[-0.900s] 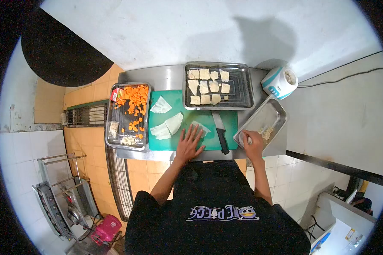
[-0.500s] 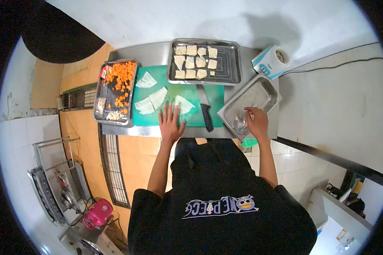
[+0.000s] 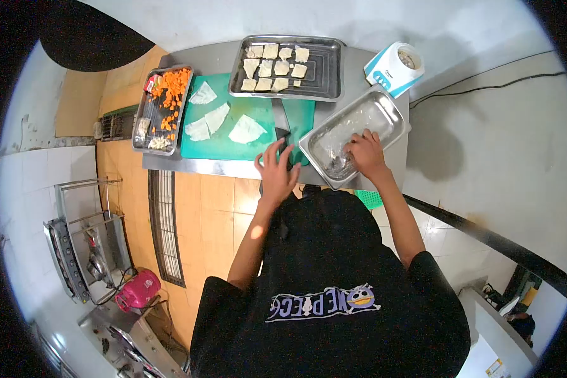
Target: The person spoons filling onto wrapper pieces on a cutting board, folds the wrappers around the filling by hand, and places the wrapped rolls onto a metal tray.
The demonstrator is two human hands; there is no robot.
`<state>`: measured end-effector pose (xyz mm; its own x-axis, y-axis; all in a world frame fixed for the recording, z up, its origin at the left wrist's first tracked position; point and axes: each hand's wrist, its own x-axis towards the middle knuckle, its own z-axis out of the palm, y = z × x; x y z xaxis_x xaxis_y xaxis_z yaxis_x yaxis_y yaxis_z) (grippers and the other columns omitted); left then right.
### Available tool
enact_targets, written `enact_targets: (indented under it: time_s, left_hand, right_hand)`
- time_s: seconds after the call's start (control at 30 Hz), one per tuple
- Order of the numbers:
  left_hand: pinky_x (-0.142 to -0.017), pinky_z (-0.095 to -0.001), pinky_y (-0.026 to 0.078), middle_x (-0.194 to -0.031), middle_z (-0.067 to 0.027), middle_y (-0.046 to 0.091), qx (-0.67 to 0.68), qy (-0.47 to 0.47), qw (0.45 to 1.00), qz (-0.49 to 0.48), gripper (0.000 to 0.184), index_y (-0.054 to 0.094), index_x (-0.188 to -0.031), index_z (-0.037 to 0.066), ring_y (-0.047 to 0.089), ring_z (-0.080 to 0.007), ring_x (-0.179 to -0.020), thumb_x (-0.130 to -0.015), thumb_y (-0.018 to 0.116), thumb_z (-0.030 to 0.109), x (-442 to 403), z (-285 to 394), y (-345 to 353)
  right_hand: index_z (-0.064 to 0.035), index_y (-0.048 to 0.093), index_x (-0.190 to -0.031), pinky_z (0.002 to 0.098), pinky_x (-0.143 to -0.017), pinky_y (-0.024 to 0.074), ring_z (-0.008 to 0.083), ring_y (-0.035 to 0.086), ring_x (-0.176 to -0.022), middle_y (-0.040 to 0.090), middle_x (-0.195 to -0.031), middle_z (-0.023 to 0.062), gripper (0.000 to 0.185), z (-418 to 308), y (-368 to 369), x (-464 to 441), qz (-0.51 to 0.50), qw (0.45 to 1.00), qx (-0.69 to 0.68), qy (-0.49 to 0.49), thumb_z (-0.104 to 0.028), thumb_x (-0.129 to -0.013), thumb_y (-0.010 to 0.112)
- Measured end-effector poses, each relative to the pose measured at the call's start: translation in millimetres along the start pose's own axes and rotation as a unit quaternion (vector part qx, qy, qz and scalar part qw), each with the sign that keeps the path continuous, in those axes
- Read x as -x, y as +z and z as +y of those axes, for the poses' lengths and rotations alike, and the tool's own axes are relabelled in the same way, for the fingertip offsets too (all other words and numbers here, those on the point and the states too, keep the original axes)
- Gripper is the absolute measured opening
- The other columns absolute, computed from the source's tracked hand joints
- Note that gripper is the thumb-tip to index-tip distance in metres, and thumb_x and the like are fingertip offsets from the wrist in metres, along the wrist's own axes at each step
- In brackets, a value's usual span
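My left hand (image 3: 276, 173) hovers at the front edge of the green cutting board (image 3: 233, 160), its fingers apart beside the black handle of a knife (image 3: 283, 133). The knife's blade points toward the back tray. In the deep metal pan (image 3: 394, 120), my right hand (image 3: 366, 154) is bent with the fingertips drawn together. Close to those fingertips lies a clear, shiny item (image 3: 339, 162); what the fingers hold is hidden. Several pale, thin wrapper pieces lie on the board, including a wedge-shaped wrapper piece (image 3: 247, 129) left of the knife.
A shallow tray (image 3: 327, 72) of pale folded squares (image 3: 266, 68) stands at the back. On the left, another tray (image 3: 146, 120) holds chopped carrots (image 3: 172, 85) and whitish bits. A white-and-blue container (image 3: 390, 66) stands back right. A green basket (image 3: 368, 199) shows below the table edge.
My left hand has left the wrapper piece and moved right, to the knife handle. My right hand stays in the pan, its fingers bent lower. The whole view has shifted.
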<state>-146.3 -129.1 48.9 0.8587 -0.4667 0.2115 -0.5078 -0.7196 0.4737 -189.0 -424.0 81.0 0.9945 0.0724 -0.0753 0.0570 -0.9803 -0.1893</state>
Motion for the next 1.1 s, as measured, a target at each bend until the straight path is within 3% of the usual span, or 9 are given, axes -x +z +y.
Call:
enact_targets:
  time_s: [0.07, 0.1, 0.13, 0.23, 0.5, 0.77, 0.9, 1.0, 1.1]
  left_hand:
    - [-0.117, -0.0587, 0.021, -0.162, -0.0164, 0.039, 0.043, 0.014, 0.999, -0.009, 0.073, 0.050, -0.152, 0.014, 0.036, -0.0372, -0.148, -0.090, 0.076, 0.042, -10.4, 22.2, 3.8]
    - [-0.118, -0.0616, 0.020, -0.167, -0.0206, 0.029, 0.015, 0.028, 0.998, -0.050, 0.098, 0.038, -0.160, 0.010, 0.029, -0.0401, -0.152, -0.084, 0.080, 0.056, -12.7, 27.5, 7.6]
    - [-0.118, -0.0616, 0.020, -0.167, -0.0206, 0.029, 0.014, 0.030, 0.998, -0.048, 0.098, 0.038, -0.160, 0.010, 0.029, -0.0401, -0.152, -0.084, 0.080, 0.056, -15.3, 31.4, 12.6]
    - [-0.119, -0.0681, 0.014, -0.170, -0.0304, 0.013, 0.035, 0.070, 0.992, -0.097, 0.139, 0.014, -0.167, -0.001, 0.013, -0.0477, -0.158, -0.071, 0.081, 0.074, -15.3, 39.6, 29.1]
    - [-0.121, -0.0651, 0.013, -0.171, -0.0301, 0.012, 0.054, 0.067, 0.993, -0.078, 0.151, 0.014, -0.166, -0.003, 0.010, -0.0508, -0.158, -0.059, 0.088, 0.074, -19.7, 47.0, 36.2]
    - [-0.122, -0.0641, 0.013, -0.170, -0.0309, 0.013, 0.096, 0.044, 0.991, -0.081, 0.156, 0.012, -0.165, -0.004, 0.010, -0.0495, -0.158, -0.055, 0.093, 0.071, -21.6, 45.8, 40.4]
    - [-0.121, -0.0643, 0.013, -0.170, -0.0308, 0.011, 0.101, 0.040, 0.991, -0.080, 0.160, 0.010, -0.166, -0.003, 0.010, -0.0496, -0.158, -0.053, 0.094, 0.071, -19.2, 44.3, 38.5]
    - [-0.121, -0.0646, 0.014, -0.171, -0.0309, 0.010, 0.107, 0.038, 0.990, -0.085, 0.161, 0.009, -0.166, -0.002, 0.010, -0.0495, -0.159, -0.052, 0.094, 0.071, -22.1, 45.2, 37.2]
    - [-0.121, -0.0651, 0.014, -0.171, -0.0312, 0.010, 0.109, 0.036, 0.990, -0.087, 0.162, 0.008, -0.167, -0.002, 0.009, -0.0494, -0.159, -0.051, 0.094, 0.072, -21.8, 45.8, 35.9]
  right_hand:
    - [-0.0204, 0.081, -0.089, 0.0489, -0.100, 0.0446, 0.0316, 0.061, -0.113, 0.072, -0.103, 0.0043, 0.014, 7.4, -5.8, -7.9, -0.064, 0.997, 0.045, -0.016, -0.019, -0.085, 0.067]
    - [-0.0204, 0.081, -0.089, 0.0489, -0.100, 0.0446, 0.0316, 0.061, -0.113, 0.072, -0.103, 0.0043, 0.014, 13.1, -4.1, -12.4, -0.059, 0.997, 0.046, -0.017, -0.019, -0.085, 0.067]
    - [-0.0191, 0.081, -0.088, 0.0480, -0.100, 0.0447, 0.0306, 0.061, -0.111, 0.072, -0.102, 0.0041, 0.015, 16.2, 0.1, -14.5, -0.037, 0.996, 0.064, -0.051, -0.019, -0.086, 0.066]
    - [-0.0161, 0.080, -0.085, 0.0453, -0.101, 0.0426, 0.0288, 0.059, -0.110, 0.071, -0.102, 0.0037, 0.013, 21.4, 14.3, -13.8, -0.019, 0.991, 0.086, -0.103, -0.020, -0.086, 0.067]
    - [-0.0145, 0.076, -0.091, 0.0466, -0.104, 0.0422, 0.0270, 0.062, -0.110, 0.075, -0.100, 0.0053, 0.014, 24.3, -16.6, -21.2, 0.009, 0.990, 0.056, -0.128, -0.019, -0.089, 0.063]
    - [-0.0085, 0.071, -0.103, 0.0550, -0.070, 0.0599, 0.0394, 0.077, -0.086, 0.076, -0.096, 0.0177, 0.017, 27.6, -15.8, -22.7, -0.001, 0.999, -0.034, 0.012, -0.018, -0.094, 0.060]
    - [-0.0094, 0.073, -0.105, 0.0523, -0.078, 0.0598, 0.0419, 0.075, -0.089, 0.075, -0.092, 0.0206, 0.019, -9.6, -19.7, -5.6, -0.167, 0.986, 0.004, -0.026, -0.015, -0.092, 0.061]
    - [-0.0087, 0.073, -0.102, 0.0526, -0.075, 0.0594, 0.0408, 0.076, -0.088, 0.076, -0.094, 0.0198, 0.018, -13.4, -35.8, 6.0, -0.199, 0.980, -0.011, -0.029, -0.017, -0.093, 0.059]
    - [-0.0086, 0.072, -0.098, 0.0529, -0.074, 0.0584, 0.0392, 0.075, -0.089, 0.076, -0.094, 0.0186, 0.016, -13.6, -41.2, -3.0, -0.103, 0.994, -0.032, 0.006, -0.017, -0.093, 0.060]
